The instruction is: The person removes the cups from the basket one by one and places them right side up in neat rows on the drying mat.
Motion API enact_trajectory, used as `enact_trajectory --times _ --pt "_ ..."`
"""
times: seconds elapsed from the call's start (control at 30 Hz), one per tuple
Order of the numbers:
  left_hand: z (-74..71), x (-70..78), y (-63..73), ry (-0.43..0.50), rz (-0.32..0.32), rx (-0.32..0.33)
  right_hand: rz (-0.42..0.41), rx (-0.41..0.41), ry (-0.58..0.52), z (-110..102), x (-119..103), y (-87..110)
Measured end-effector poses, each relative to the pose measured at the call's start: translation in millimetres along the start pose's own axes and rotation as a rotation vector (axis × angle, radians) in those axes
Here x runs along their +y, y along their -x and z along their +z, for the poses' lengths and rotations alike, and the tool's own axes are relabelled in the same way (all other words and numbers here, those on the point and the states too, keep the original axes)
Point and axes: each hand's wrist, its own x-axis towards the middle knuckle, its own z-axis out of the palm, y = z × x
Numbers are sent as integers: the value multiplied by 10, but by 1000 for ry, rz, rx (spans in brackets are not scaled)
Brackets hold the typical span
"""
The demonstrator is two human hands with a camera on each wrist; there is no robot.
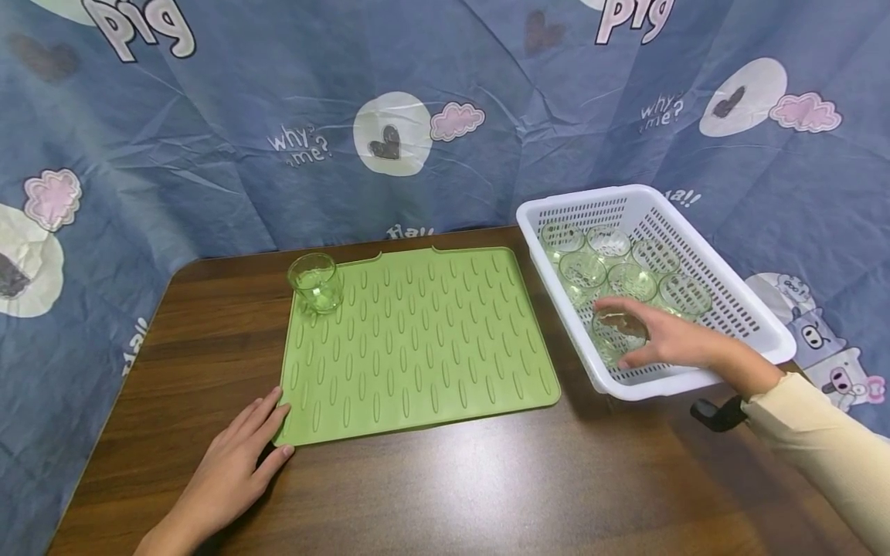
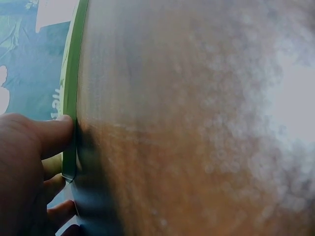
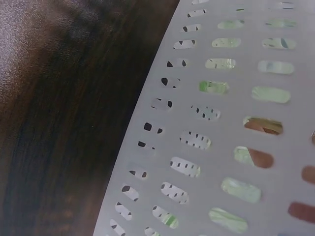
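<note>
In the head view my right hand [image 1: 664, 336] reaches into a white plastic basket [image 1: 737, 309], thumb and fingers curved round the nearest clear green-tinted glass [image 1: 612, 344]. Through the basket's slots the right wrist view catches bits of fingers [image 3: 261, 158]; most of that hand is hidden. Several matching glasses [image 1: 631, 282] stand behind it in the basket. My left hand [image 1: 232, 459] rests at the near left corner of a green drying mat [image 1: 417, 340], fingers stretched out. In the left wrist view its thumb touches the mat's edge [image 2: 70, 98].
Another green-tinted glass [image 1: 316, 282] stands upright on the mat's far left corner. Everything is on a dark wooden table [image 1: 445, 494], with a printed blue cloth [image 1: 229, 154] hanging behind it. The basket's raised rim lies just right of the mat.
</note>
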Motion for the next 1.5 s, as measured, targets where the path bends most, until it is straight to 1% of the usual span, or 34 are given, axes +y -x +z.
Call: enact_trajectory --times 0.23,0.4,0.5,0.63,0.77,0.9,1.03,1.13,1.2,1.4,1.5 --pt "-7 4 4 2 1 6 46 -22 -130 -3 48 -19" --pt "1 4 7 3 5 12 43 -21 -178 -12 49 -10" --pt "6 4 8 4 -2 5 58 -45 -242 -10 58 -1" --pt "2 -2 9 9 -8 1 46 -61 -291 -8 50 -15" --pt "-6 -1 11 17 -12 -8 30 -48 -263 -14 37 -32" --pt "-14 4 6 20 -13 -23 51 -33 -234 -13 39 -31" --pt "-14 5 13 13 -9 -10 64 -25 -224 0 50 -38" --pt "-13 4 30 15 -4 8 56 -13 -201 8 53 -54" --pt "-14 1 39 20 0 15 42 -1 -182 8 50 -61" --pt "-31 10 33 47 6 25 -39 42 -155 -12 1 -46" --pt "-42 25 28 48 7 27 -53 85 -98 -45 -59 -23"
